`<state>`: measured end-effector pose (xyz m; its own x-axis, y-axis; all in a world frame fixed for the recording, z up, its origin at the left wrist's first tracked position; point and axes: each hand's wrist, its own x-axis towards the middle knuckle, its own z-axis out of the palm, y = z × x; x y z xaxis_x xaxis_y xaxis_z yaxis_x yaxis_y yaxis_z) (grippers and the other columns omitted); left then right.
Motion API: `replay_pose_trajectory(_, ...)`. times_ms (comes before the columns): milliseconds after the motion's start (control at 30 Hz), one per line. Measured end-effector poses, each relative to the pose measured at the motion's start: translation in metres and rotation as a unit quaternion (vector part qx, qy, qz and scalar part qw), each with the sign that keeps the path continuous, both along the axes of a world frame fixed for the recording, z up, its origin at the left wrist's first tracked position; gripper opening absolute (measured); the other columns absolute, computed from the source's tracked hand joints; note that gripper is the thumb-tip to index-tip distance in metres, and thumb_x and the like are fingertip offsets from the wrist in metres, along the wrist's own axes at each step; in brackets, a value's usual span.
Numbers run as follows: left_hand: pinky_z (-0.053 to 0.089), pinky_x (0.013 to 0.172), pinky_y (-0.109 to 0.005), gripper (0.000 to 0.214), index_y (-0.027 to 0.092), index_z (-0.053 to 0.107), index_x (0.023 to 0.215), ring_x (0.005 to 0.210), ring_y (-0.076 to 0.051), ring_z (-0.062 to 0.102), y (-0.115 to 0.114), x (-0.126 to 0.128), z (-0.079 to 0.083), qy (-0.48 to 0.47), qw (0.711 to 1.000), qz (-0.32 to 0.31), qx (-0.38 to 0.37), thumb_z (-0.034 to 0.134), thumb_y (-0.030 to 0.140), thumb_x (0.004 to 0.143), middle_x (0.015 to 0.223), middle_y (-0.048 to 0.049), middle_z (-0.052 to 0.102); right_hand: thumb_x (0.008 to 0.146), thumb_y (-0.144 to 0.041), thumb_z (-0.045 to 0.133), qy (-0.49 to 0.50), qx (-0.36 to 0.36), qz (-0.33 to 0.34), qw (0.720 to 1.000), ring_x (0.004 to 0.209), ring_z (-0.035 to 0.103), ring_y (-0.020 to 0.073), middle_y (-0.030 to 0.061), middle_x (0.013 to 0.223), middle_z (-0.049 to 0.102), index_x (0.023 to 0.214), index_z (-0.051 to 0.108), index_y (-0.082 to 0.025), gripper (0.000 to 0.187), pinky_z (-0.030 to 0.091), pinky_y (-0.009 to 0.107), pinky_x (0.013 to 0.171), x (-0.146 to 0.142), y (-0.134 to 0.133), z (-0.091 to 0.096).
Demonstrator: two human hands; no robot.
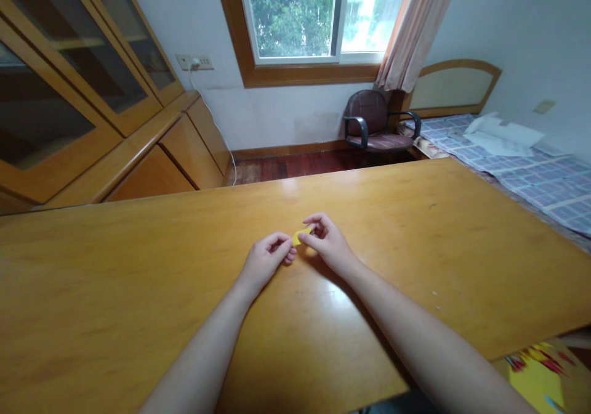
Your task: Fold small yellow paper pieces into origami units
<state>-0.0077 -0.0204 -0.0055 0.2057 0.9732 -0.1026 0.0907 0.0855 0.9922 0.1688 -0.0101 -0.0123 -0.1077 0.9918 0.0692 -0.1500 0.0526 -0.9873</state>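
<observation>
A small piece of yellow paper, with straight, angled edges as if folded, is between my two hands just above the tabletop. My left hand pinches its left end between thumb and fingers. On the other side, my right hand has its thumb on the near face and its fingers curled behind, closed on the right end. Part of the paper is hidden by the fingertips.
The wooden table stretches to both sides. On a surface at the lower right lie yellow sheets and several red items. Beyond the table stand an office chair, a bed and a glass-door cabinet.
</observation>
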Motion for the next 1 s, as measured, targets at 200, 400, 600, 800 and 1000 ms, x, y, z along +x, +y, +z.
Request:
replay_pose_trajectory(200, 0.051, 0.063, -0.025, 0.025, 0.016, 0.064, 0.075, 0.060, -0.013, 0.063, -0.001, 0.000, 0.002, 0.031, 0.999, -0.007, 0.019, 0.063, 0.040, 0.083, 0.065, -0.0010, 0.067, 0.074, -0.031, 0.075, -0.008, 0.004, 0.035, 0.999, 0.062, 0.048, 0.0097, -0.0051, 0.074, 0.054, 0.100, 0.058, -0.021, 0.033, 0.037, 0.024, 0.059, -0.001, 0.000, -0.006)
replay_pose_trajectory(400, 0.051, 0.061, -0.025, 0.025, 0.017, 0.061, 0.075, 0.059, -0.013, 0.063, 0.000, -0.003, -0.006, 0.023, 1.000, -0.008, 0.017, 0.063, 0.040, 0.084, 0.067, -0.0017, 0.068, 0.072, -0.032, 0.076, 0.007, -0.005, -0.018, 1.000, 0.059, 0.046, 0.0104, -0.0055, 0.070, 0.053, 0.096, 0.057, -0.021, 0.032, 0.035, 0.024, 0.057, 0.002, 0.003, -0.003)
replay_pose_trajectory(600, 0.053, 0.063, -0.025, 0.027, 0.016, 0.063, 0.078, 0.062, -0.013, 0.064, 0.002, -0.003, -0.006, 0.009, 1.000, -0.011, 0.017, 0.063, 0.041, 0.085, 0.072, -0.0031, 0.070, 0.071, -0.035, 0.076, 0.027, -0.010, -0.017, 0.999, 0.059, 0.048, 0.0106, -0.0062, 0.067, 0.053, 0.098, 0.056, -0.021, 0.037, 0.036, 0.024, 0.057, 0.002, 0.003, -0.002)
replay_pose_trajectory(800, 0.051, 0.062, -0.024, 0.025, 0.015, 0.065, 0.078, 0.061, -0.012, 0.062, 0.000, -0.002, -0.005, 0.013, 1.000, -0.020, 0.006, 0.069, 0.040, 0.080, 0.068, -0.0021, 0.069, 0.072, -0.034, 0.075, 0.011, -0.020, 0.022, 0.999, 0.061, 0.051, 0.0102, -0.0059, 0.068, 0.055, 0.101, 0.058, -0.019, 0.037, 0.038, 0.023, 0.058, 0.001, 0.002, -0.001)
replay_pose_trajectory(1000, 0.048, 0.057, -0.022, 0.027, 0.016, 0.063, 0.073, 0.055, -0.011, 0.058, 0.000, 0.000, -0.003, 0.021, 1.000, 0.003, 0.013, 0.068, 0.042, 0.079, 0.063, -0.0006, 0.066, 0.068, -0.026, 0.074, -0.028, -0.024, 0.065, 0.997, 0.058, 0.049, 0.0092, -0.0070, 0.067, 0.053, 0.108, 0.058, -0.018, 0.044, 0.037, 0.023, 0.056, -0.001, 0.002, -0.001)
